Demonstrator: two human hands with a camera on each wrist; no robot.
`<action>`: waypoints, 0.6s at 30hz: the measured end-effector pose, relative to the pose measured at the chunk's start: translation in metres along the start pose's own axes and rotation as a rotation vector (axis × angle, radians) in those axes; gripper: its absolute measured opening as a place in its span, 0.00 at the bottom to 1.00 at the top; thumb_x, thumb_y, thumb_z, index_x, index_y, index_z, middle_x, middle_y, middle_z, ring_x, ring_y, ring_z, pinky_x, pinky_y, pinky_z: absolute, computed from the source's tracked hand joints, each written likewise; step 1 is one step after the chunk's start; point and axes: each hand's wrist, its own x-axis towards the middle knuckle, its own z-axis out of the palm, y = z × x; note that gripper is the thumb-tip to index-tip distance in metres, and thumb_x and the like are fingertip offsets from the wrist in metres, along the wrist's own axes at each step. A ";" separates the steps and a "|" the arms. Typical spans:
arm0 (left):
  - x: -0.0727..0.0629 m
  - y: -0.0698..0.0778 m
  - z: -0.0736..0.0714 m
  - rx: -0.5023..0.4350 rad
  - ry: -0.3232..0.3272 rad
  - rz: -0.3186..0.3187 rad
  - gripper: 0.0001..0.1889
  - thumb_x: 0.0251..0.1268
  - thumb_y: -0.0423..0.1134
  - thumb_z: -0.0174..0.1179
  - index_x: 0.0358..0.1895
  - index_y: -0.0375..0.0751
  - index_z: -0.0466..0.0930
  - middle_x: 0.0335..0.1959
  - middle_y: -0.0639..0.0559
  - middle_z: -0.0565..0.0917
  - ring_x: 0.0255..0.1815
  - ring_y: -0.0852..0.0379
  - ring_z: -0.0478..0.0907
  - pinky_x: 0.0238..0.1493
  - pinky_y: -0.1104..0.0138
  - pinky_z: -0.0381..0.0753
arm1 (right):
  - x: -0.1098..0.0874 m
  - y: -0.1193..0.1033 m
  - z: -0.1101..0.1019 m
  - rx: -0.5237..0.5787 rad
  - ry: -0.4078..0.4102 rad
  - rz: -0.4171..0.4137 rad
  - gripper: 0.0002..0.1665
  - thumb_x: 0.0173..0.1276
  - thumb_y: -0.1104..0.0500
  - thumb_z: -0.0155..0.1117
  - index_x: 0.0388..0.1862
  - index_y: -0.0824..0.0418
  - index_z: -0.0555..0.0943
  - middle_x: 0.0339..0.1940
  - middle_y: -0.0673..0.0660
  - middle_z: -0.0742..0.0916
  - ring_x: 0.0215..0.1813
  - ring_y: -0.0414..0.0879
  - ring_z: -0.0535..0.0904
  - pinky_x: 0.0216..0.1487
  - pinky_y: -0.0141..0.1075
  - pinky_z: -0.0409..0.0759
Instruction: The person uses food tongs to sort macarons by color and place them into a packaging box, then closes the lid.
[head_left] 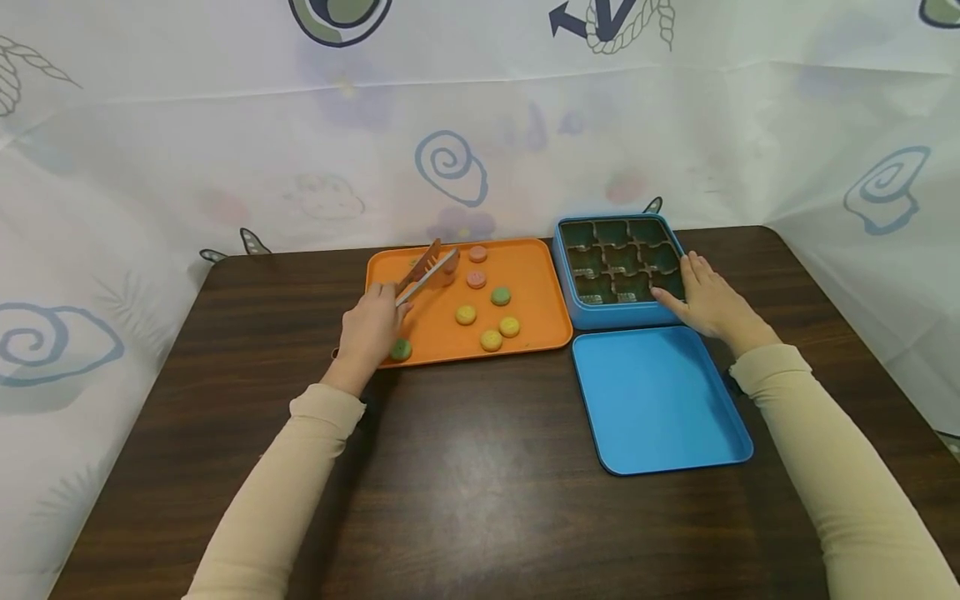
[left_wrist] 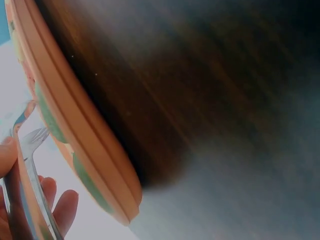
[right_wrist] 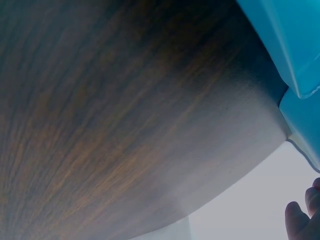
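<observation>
My left hand (head_left: 369, 329) grips metal serving tongs (head_left: 415, 287) over the left part of an orange tray (head_left: 536, 283). In the left wrist view, the tongs (left_wrist: 31, 182) sit between thumb and fingers, their two arms apart, one tip fork-like. The tips overlap a pink macaron (head_left: 451, 263) in the head view. Around them lie pink, yellow and green macarons, among them a green macaron (head_left: 401, 350) below the hand. My right hand (head_left: 712, 304) rests with extended fingers on the right rim of a blue box (head_left: 622, 317); its thumb reaches over the near right corner.
Inside the box sits a dark insert (head_left: 621, 259) divided into several compartments. A flat blue lid (head_left: 660, 404) lies in front of the box on the dark wooden table (head_left: 465, 483). White patterned cloth (head_left: 525, 150) hangs behind the table's far edge.
</observation>
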 end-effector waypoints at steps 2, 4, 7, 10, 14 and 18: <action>0.002 0.000 0.002 0.005 -0.006 -0.001 0.26 0.72 0.49 0.51 0.62 0.30 0.68 0.49 0.36 0.75 0.46 0.39 0.79 0.40 0.45 0.81 | 0.001 0.001 0.001 -0.002 0.005 0.000 0.60 0.70 0.26 0.30 0.74 0.73 0.30 0.76 0.72 0.36 0.78 0.67 0.32 0.74 0.62 0.37; 0.004 0.000 0.004 0.009 -0.010 -0.001 0.26 0.73 0.49 0.50 0.62 0.30 0.67 0.50 0.36 0.75 0.47 0.39 0.78 0.40 0.45 0.81 | 0.001 0.001 0.002 -0.002 0.010 0.001 0.60 0.70 0.26 0.31 0.74 0.73 0.30 0.76 0.72 0.37 0.78 0.67 0.32 0.74 0.63 0.38; 0.004 0.000 0.006 0.018 -0.016 0.006 0.26 0.73 0.48 0.50 0.63 0.31 0.67 0.51 0.36 0.75 0.48 0.39 0.78 0.41 0.44 0.81 | 0.001 0.001 0.003 -0.007 0.019 0.001 0.60 0.70 0.26 0.30 0.74 0.72 0.30 0.76 0.72 0.37 0.78 0.67 0.33 0.74 0.63 0.39; 0.005 -0.001 0.009 0.024 -0.016 0.018 0.25 0.74 0.47 0.49 0.63 0.31 0.67 0.52 0.36 0.75 0.49 0.39 0.77 0.41 0.44 0.80 | 0.001 0.001 0.005 -0.009 0.026 0.002 0.60 0.70 0.26 0.30 0.74 0.73 0.30 0.76 0.72 0.37 0.78 0.67 0.33 0.74 0.63 0.39; 0.006 -0.002 0.011 0.025 0.007 0.033 0.24 0.74 0.46 0.49 0.62 0.30 0.68 0.49 0.36 0.76 0.47 0.39 0.78 0.40 0.44 0.80 | 0.001 0.002 0.006 -0.009 0.031 0.001 0.60 0.70 0.26 0.30 0.74 0.73 0.30 0.76 0.73 0.37 0.78 0.67 0.33 0.74 0.63 0.39; 0.008 -0.001 0.013 0.023 0.022 0.020 0.23 0.74 0.45 0.48 0.63 0.31 0.68 0.50 0.36 0.76 0.48 0.38 0.78 0.41 0.43 0.80 | 0.001 0.002 0.007 -0.002 0.032 0.004 0.60 0.70 0.26 0.30 0.74 0.73 0.30 0.76 0.72 0.37 0.78 0.67 0.33 0.73 0.63 0.39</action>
